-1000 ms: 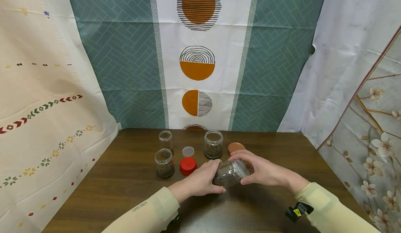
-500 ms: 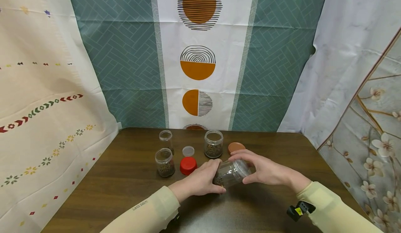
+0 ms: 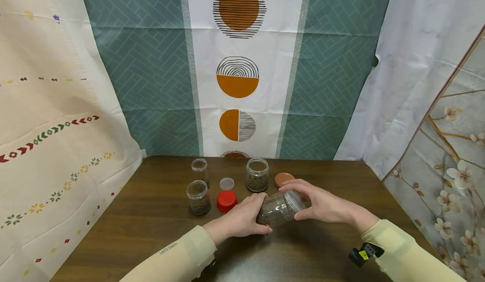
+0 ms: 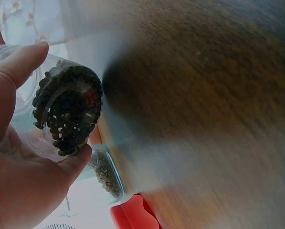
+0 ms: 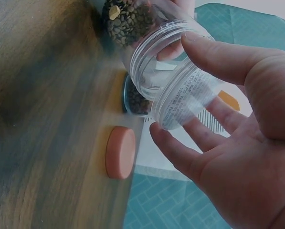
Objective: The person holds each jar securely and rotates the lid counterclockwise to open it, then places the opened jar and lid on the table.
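My left hand (image 3: 242,218) grips a clear jar (image 3: 273,211) around its base, tilted on its side just above the table. Small dark brown seed-like pieces (image 4: 68,112) lie in its bottom. At the jar's mouth, my right hand (image 3: 322,204) holds a clear lid (image 5: 183,98) with printed lettering between thumb and fingers. In the right wrist view the lid stands at an angle to the threaded rim (image 5: 142,69), with a gap showing along one side. Whether the two still touch at the thumb side is hard to tell.
Behind the hands stand three lidless clear jars: one tall (image 3: 200,170), one at front left (image 3: 198,200), one at centre (image 3: 257,176), each with dark pieces inside. Nearby lie a red cap (image 3: 227,201), a small clear lid (image 3: 226,184) and an orange-brown lid (image 3: 283,179). Cloths hang around the table.
My right hand has shifted slightly to the right with the clear lid, away from the jar's mouth. My left hand keeps its grip, and the other jars stay in place.
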Motion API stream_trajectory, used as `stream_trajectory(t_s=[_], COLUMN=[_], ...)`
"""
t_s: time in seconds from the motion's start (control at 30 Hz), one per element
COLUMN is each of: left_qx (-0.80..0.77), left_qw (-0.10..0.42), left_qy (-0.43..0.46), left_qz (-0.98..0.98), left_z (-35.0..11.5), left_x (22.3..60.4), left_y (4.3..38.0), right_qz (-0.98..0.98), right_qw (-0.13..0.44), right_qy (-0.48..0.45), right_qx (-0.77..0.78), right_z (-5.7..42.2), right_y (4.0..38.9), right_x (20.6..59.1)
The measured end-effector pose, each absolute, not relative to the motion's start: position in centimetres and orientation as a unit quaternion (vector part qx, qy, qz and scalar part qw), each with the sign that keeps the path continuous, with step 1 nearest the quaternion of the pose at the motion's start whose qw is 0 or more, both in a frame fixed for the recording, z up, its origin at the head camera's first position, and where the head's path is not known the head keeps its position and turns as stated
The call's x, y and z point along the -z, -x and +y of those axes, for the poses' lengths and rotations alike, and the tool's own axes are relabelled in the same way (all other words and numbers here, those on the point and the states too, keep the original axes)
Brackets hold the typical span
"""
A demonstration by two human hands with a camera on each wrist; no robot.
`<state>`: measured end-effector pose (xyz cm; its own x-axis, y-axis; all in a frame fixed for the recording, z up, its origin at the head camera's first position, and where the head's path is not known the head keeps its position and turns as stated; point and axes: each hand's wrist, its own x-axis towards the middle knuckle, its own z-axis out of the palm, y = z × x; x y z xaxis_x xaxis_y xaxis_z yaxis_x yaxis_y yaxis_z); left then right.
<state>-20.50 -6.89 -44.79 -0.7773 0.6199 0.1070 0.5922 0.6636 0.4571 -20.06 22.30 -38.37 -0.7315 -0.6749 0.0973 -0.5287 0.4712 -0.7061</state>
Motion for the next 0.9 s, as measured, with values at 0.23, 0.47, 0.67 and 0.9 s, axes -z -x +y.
stream_trajectory(t_s=[0.23,0.47,0.67,0.9], left_qx=[-0.272,-0.281,-0.291,-0.294], left_qw=[0.044,0.037,0.031,0.027], left_qy=[-0.319,-0.314,-0.306,-0.307], left_qz=[0.907,0.906,0.906,0.905], left_z=[-7.2,-7.1,-7.1,-7.2], left_x=[44.8,44.9,45.1,45.0], left_y=[20.5,20.4,20.3,20.4], right_qz=[0.856,0.861,0.863,0.869], right_qw=[0.088,0.084,0.084,0.080], right_qy=[0.347,0.339,0.333,0.329], right_qx=[0.372,0.370,0.370,0.362], right_z=[22.6,23.0,23.3,23.6], right_y=[20.1,19.9,19.6,19.7], right_x=[38.3,38.5,38.6,39.0])
